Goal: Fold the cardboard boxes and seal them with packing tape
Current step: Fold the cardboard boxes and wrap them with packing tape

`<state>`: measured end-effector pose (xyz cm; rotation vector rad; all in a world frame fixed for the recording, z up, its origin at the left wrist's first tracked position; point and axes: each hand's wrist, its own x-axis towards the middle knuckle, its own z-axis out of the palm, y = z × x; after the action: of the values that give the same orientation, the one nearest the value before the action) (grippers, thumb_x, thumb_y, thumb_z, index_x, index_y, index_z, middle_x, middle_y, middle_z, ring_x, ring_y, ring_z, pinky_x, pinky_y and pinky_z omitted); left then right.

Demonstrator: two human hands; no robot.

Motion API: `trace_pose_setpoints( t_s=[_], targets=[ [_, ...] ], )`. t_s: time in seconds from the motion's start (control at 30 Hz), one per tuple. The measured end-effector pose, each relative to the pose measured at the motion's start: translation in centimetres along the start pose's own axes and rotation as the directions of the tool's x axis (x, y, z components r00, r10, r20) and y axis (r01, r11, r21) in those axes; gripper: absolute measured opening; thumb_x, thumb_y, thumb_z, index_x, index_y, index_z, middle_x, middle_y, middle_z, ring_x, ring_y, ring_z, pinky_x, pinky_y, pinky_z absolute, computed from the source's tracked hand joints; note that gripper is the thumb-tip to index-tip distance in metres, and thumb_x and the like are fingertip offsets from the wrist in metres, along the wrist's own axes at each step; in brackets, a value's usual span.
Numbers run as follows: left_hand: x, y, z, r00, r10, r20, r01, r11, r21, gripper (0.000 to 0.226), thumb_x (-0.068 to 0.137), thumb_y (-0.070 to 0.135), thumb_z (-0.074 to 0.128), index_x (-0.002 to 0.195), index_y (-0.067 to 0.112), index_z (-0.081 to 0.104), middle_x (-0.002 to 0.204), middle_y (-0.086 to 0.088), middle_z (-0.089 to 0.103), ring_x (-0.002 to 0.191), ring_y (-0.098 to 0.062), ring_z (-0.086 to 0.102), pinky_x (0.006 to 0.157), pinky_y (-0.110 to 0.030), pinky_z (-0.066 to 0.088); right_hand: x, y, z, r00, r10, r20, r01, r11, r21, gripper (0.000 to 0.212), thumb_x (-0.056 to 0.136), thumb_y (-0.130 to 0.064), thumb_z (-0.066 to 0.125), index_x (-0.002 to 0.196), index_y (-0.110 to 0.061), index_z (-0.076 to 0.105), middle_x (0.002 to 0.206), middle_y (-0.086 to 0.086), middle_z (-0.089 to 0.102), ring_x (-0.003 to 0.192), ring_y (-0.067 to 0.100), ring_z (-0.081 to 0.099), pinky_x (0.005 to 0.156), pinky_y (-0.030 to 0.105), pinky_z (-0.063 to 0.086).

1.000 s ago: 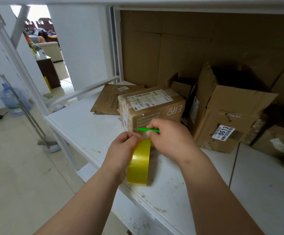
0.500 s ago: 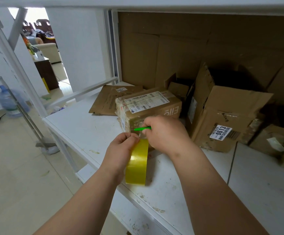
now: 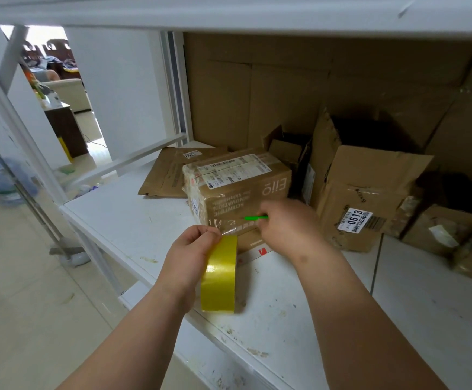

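The taped box [image 3: 237, 187] sits on the shelf [image 3: 133, 220] just beyond your hands. Your left hand [image 3: 194, 249] grips the tape roll [image 3: 220, 274]; your right hand [image 3: 285, 226] pinches a green cutter [image 3: 254, 218] pointing leftward across the stretched tape.

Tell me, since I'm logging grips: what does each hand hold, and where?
Left hand grips the tape roll at its top; right hand holds a green tool by its rear end.

A white shelf [image 3: 133, 220] bears a taped box [image 3: 237, 184], flattened cardboard [image 3: 167, 175] and an open carton [image 3: 353, 198].
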<state>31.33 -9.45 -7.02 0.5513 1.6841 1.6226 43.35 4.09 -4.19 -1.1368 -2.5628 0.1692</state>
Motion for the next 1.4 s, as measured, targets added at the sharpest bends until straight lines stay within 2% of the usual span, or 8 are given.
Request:
trace_pose_setpoints(
  t_s=[0.33, 0.5, 0.6, 0.73, 0.93, 1.07, 1.23, 1.4],
  targets=[
    [0.0, 0.0, 0.1, 0.999, -0.031, 0.009, 0.032, 0.999, -0.036, 0.012, 0.089, 0.029, 0.068, 0.077, 0.027, 0.072, 0.083, -0.003, 0.071, 0.088, -0.032, 0.064, 0.079, -0.045, 0.051, -3.4, 3.5, 3.9, 0.883, 0.298, 0.363, -0.294, 0.953, -0.067, 0.031, 0.095, -0.027, 0.043, 0.125, -0.028, 0.052, 0.117, 0.0, 0.062, 0.11, 0.023, 0.058, 0.09, 0.036, 0.033],
    [0.1, 0.0, 0.0, 0.999, -0.044, 0.032, 0.045, 0.997, -0.054, 0.011, 0.089, 0.03, 0.068, 0.079, 0.027, 0.072, 0.084, -0.004, 0.072, 0.086, -0.031, 0.066, 0.074, -0.042, 0.052, -3.6, 3.0, 4.0, 0.896, 0.344, 0.28, -0.281, 0.929, -0.242, 0.039, 0.093, -0.031, 0.047, 0.13, -0.036, 0.054, 0.136, 0.0, 0.046, 0.127, 0.025, 0.039, 0.098, 0.045, 0.026],
    [0.0, 0.1, 0.0, 0.998, -0.036, 0.042, 0.039, 0.998, -0.058, 0.007, 0.089, 0.029, 0.068, 0.085, 0.024, 0.071, 0.081, -0.002, 0.073, 0.08, -0.028, 0.068, 0.069, -0.039, 0.054, -3.1, 1.6, 3.4, 0.924, 0.357, 0.136, -0.377, 0.909, 0.176, 0.03, 0.095, -0.038, 0.047, 0.121, -0.042, 0.061, 0.134, -0.005, 0.051, 0.124, 0.023, 0.047, 0.102, 0.042, 0.03],
    [-0.1, 0.1, 0.0, 0.999, -0.021, 0.037, 0.023, 0.999, -0.041, 0.008, 0.088, 0.027, 0.068, 0.082, 0.024, 0.071, 0.088, -0.01, 0.072, 0.088, -0.035, 0.067, 0.08, -0.048, 0.055, -2.6, -2.1, 3.1, 0.91, 0.305, 0.281, -0.399, 0.463, 0.791, 0.009, 0.087, -0.047, 0.063, 0.083, -0.04, 0.066, 0.096, -0.021, 0.068, 0.1, 0.011, 0.063, 0.085, 0.033, 0.051],
    [-0.2, 0.0, -0.4, 0.998, -0.014, 0.061, 0.014, 1.0, -0.007, 0.009, 0.089, 0.031, 0.068, 0.082, 0.029, 0.072, 0.099, -0.012, 0.072, 0.104, -0.042, 0.065, 0.094, -0.057, 0.05, -1.8, -4.0, 4.0, 0.865, 0.311, 0.394, -0.459, 0.171, 0.872, 0.02, 0.086, -0.024, 0.073, 0.067, -0.02, 0.068, 0.062, -0.007, 0.068, 0.066, 0.014, 0.061, 0.061, 0.027, 0.044],
    [-0.2, -0.2, -0.4, 0.994, 0.095, -0.061, -0.085, 0.987, 0.139, 0.019, 0.09, 0.056, 0.06, 0.078, 0.046, 0.071, 0.08, 0.02, 0.07, 0.086, -0.002, 0.065, 0.074, -0.03, 0.049, -1.8, -4.4, 4.1, 0.871, 0.274, 0.408, -0.458, 0.148, 0.877, 0.024, 0.088, -0.022, 0.071, 0.065, -0.021, 0.066, 0.064, -0.006, 0.069, 0.061, 0.008, 0.061, 0.059, 0.024, 0.044],
    [1.5, 0.5, -1.5, 0.816, 0.495, -0.297, -0.332, 0.823, 0.461, 0.046, 0.094, 0.047, 0.056, 0.138, 0.035, 0.049, 0.109, 0.009, 0.057, 0.096, -0.008, 0.059, 0.07, -0.019, 0.041, -1.8, -4.8, 4.0, 0.892, 0.261, 0.37, -0.425, 0.197, 0.884, 0.02, 0.09, -0.019, 0.068, 0.071, -0.016, 0.065, 0.068, -0.001, 0.065, 0.067, 0.013, 0.057, 0.067, 0.028, 0.045],
    [4.8, 4.5, -1.2, 0.726, 0.673, 0.14, -0.539, 0.431, 0.723, 0.044, 0.095, 0.041, 0.059, 0.138, 0.032, 0.056, 0.147, -0.004, 0.045, 0.137, -0.024, 0.038, 0.108, -0.041, 0.036, -2.3, -4.5, 4.0, 0.908, 0.244, 0.341, -0.392, 0.209, 0.896, 0.018, 0.091, -0.02, 0.067, 0.074, -0.015, 0.065, 0.072, -0.001, 0.065, 0.07, 0.009, 0.057, 0.066, 0.022, 0.043]
  ],
)
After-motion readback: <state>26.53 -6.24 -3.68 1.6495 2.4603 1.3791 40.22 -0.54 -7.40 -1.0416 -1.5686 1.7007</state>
